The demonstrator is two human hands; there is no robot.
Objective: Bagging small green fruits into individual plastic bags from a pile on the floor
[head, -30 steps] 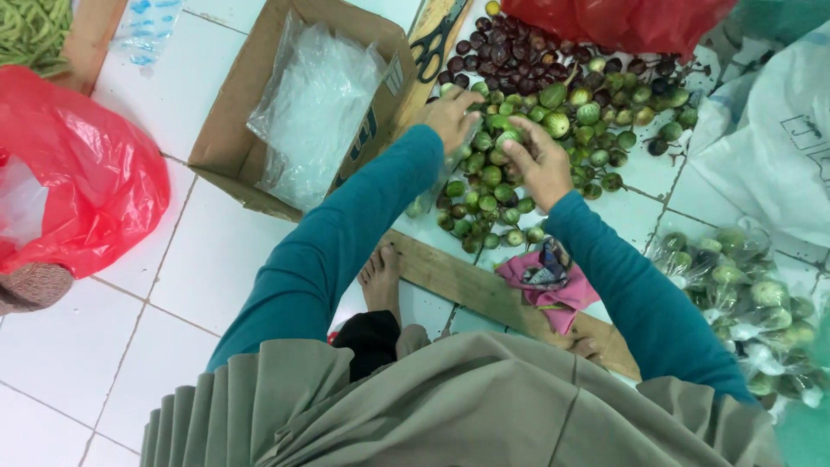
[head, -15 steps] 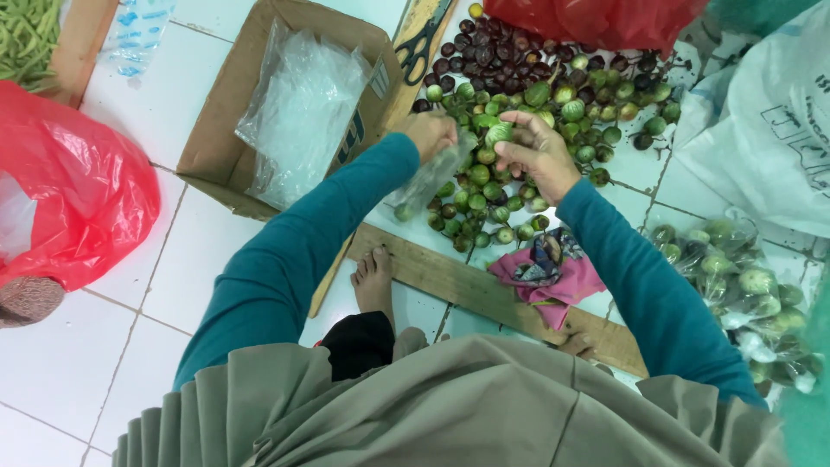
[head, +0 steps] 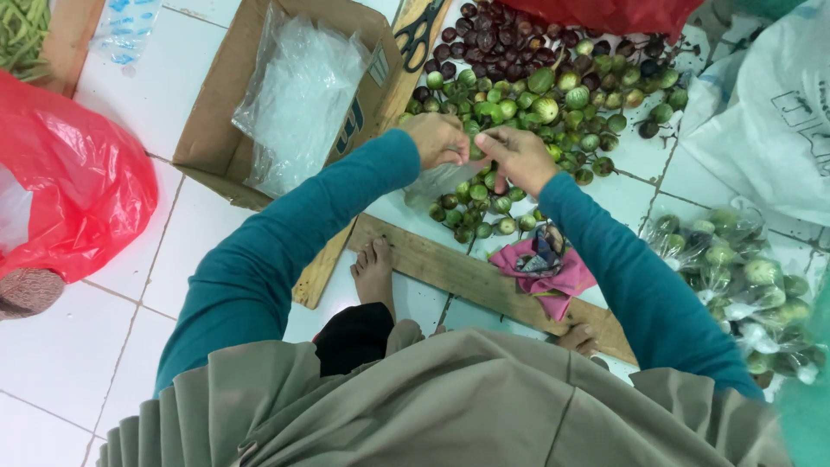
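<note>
Clear plastic bag (head: 437,182) hangs just over near edge of green round eggplant pile (head: 527,112), between both hands. Head view only. Left hand (head: 437,138) closed, pinching bag's top edge; right hand (head: 519,156) fingers curled at bag mouth, apparently holding it too, contents of grip hidden. Held low over pile, likely to keep filling short. Dark purple fruits (head: 493,39) heaped behind green ones. Cardboard box (head: 225,121) with spare bags at left, scissors (head: 421,35) beside it. Filled bags (head: 743,277) stacked right.
</note>
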